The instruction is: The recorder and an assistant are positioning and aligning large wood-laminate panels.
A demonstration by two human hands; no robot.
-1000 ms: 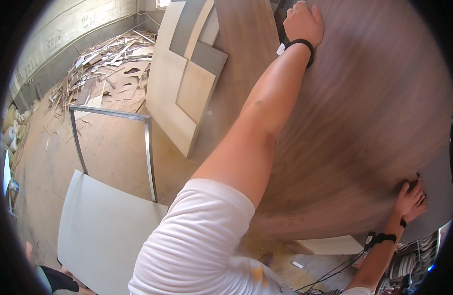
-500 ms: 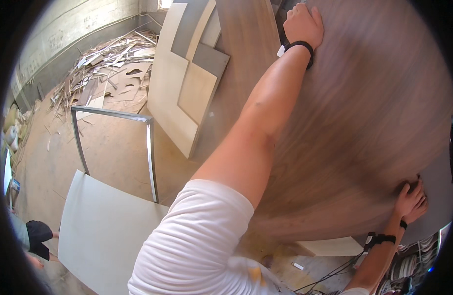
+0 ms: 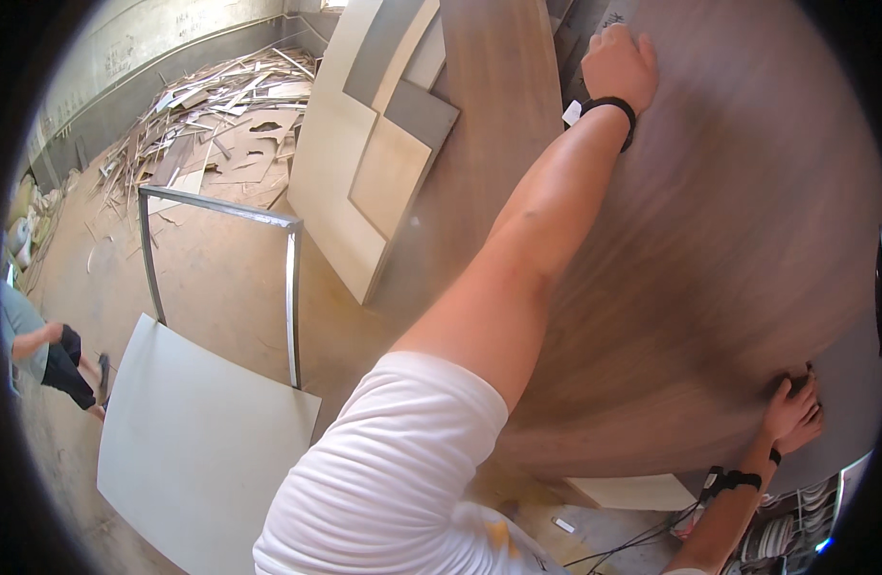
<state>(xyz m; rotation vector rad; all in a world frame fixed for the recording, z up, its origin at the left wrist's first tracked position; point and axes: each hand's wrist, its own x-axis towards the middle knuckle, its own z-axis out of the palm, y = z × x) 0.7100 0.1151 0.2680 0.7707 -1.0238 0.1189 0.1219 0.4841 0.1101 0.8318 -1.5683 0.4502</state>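
A large brown wood-grain board [image 3: 709,220] stands tilted in front of me and fills the right side of the head view. My left arm reaches far up, and my left hand [image 3: 621,65] is closed over the board's left edge near the top. Lower right, my right hand [image 3: 793,418] has its fingers bent around the board's other edge, beside a grey panel surface [image 3: 848,398]. The fingertips of both hands are partly hidden. Each wrist wears a black band.
Cream and grey panels [image 3: 364,172] lean left of the board, beside another brown board [image 3: 498,125]. A metal frame [image 3: 220,207] and a pale sheet [image 3: 206,431] stand at left. A person [image 3: 43,340] walks beyond them. Scrap wood [image 3: 211,110] is heaped at the far wall. Cables [image 3: 632,544] hang below.
My left hand has shifted slightly right and down, my right hand slightly left and down. The view has turned a little. At left the person has come further into view.
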